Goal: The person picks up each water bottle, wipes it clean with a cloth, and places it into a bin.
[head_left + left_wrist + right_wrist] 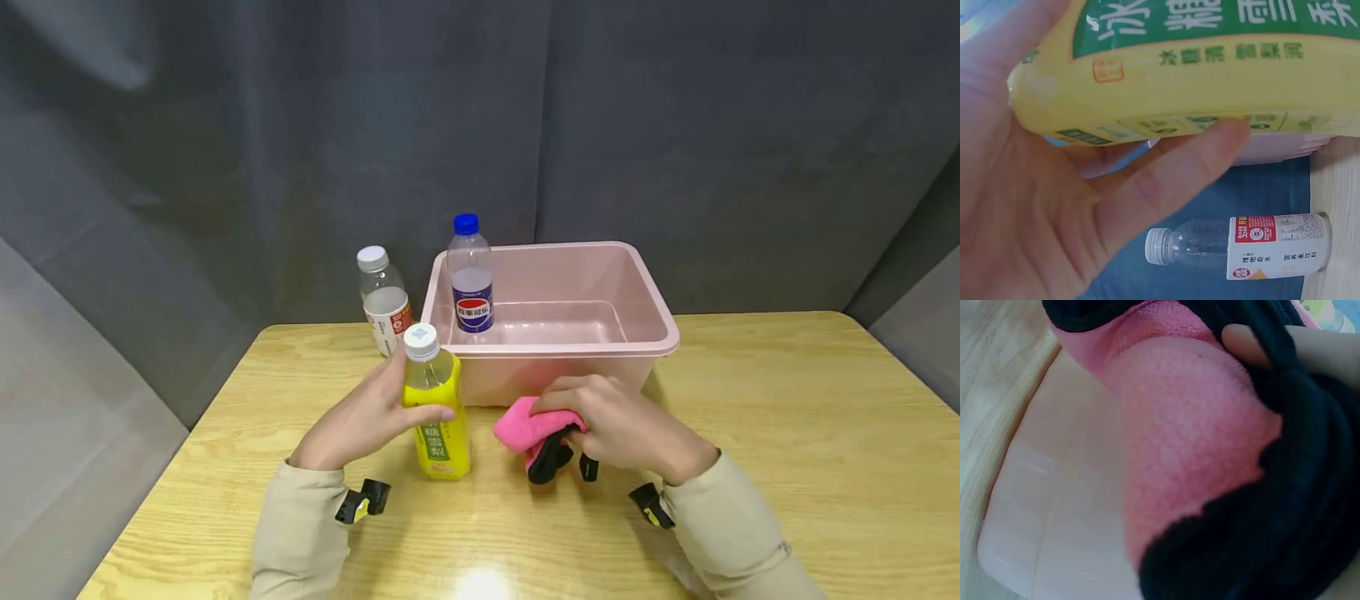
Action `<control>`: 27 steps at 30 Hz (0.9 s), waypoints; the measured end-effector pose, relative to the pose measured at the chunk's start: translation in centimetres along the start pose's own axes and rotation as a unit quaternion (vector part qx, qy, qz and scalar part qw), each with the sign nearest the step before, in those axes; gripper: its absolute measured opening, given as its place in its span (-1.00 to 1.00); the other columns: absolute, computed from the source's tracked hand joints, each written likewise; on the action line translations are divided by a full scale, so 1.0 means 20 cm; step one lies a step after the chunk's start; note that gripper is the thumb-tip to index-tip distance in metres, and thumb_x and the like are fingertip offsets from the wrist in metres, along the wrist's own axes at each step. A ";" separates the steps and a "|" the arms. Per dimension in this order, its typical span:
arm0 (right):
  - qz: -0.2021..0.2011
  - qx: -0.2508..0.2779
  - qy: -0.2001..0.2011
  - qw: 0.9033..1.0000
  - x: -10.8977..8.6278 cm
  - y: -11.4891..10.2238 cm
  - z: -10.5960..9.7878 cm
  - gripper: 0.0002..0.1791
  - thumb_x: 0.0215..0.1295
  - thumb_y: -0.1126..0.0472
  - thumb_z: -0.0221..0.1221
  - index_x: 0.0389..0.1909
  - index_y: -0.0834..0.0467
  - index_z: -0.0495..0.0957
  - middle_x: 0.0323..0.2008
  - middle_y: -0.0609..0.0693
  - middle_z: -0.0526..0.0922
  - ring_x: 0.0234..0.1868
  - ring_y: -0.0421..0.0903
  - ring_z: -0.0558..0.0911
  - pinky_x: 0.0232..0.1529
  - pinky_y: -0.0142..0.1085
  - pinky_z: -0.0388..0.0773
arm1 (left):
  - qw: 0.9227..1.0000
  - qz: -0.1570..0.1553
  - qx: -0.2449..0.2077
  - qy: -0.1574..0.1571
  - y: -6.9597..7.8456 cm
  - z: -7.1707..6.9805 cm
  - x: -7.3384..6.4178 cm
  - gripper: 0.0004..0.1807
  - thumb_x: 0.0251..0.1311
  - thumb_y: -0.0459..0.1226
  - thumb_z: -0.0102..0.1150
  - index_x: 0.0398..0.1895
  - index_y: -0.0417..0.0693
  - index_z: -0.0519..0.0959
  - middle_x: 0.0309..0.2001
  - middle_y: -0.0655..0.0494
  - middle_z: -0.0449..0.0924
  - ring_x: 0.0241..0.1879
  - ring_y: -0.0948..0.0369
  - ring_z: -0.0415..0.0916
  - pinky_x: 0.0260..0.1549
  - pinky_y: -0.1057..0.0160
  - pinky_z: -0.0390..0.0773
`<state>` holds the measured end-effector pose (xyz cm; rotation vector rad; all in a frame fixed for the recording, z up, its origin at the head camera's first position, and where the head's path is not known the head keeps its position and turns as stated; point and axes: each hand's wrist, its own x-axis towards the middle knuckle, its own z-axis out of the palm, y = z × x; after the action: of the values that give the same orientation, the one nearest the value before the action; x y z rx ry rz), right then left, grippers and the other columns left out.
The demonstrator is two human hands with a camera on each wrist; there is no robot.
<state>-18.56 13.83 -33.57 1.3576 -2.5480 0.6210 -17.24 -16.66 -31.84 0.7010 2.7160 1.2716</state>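
My left hand (366,417) grips a drink bottle with a yellow label (450,400) and white cap. The bottle stands upright, close in front of the bin's left end. Its label and my spread fingers (1172,194) fill much of the left wrist view. Bunched in my right hand (618,425) is a pink fleecy cloth with black edging (521,425), low over the table by the bin's front wall. The right wrist view shows the cloth's pink pile (1191,419) up close, with part of one finger over its black edge.
A pink plastic bin (562,350) stands at the table's back. Inside its left end is an upright bottle with a blue cap and Pepsi-style label (472,308). Left of the bin stands a white-capped clear bottle (386,312). A dark curtain (712,150) hangs behind the wooden table (787,417).
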 end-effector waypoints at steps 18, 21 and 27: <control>-0.050 0.183 0.440 0.877 0.14 -0.20 0.11 -0.54 0.02 0.66 0.25 0.01 0.39 0.65 0.06 0.29 0.64 0.14 0.08 0.60 0.25 -0.21 0.48 | 0.998 -0.008 -0.036 -0.045 0.00 -0.02 -0.02 -0.01 0.39 -0.22 0.26 0.62 0.05 -0.25 0.56 -0.18 -0.01 0.44 -0.12 0.20 0.37 -0.21 0.25; -0.061 0.177 0.407 0.894 0.14 -0.23 0.16 -0.49 -0.01 0.67 0.25 0.05 0.39 0.63 0.13 0.31 0.60 0.19 0.14 0.58 0.30 -0.20 0.46 | 0.998 0.003 -0.044 -0.047 0.00 -0.02 -0.01 -0.02 0.38 -0.26 0.26 0.62 0.04 -0.23 0.53 -0.19 0.07 0.39 -0.11 0.29 0.34 -0.18 0.31; -0.057 0.108 0.286 0.950 0.13 -0.21 0.20 -0.48 -0.03 0.68 0.19 -0.02 0.27 0.69 0.12 0.18 0.63 0.08 0.10 0.66 0.15 -0.26 0.59 | 0.997 0.029 -0.052 -0.048 0.00 -0.01 -0.01 -0.05 0.39 -0.34 0.22 0.60 -0.01 -0.21 0.47 -0.24 0.18 0.32 -0.13 0.39 0.29 -0.16 0.39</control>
<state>-16.47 7.95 -35.04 1.1537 -1.9691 1.1090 -17.14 -16.91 -31.77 0.8119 2.5519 1.3427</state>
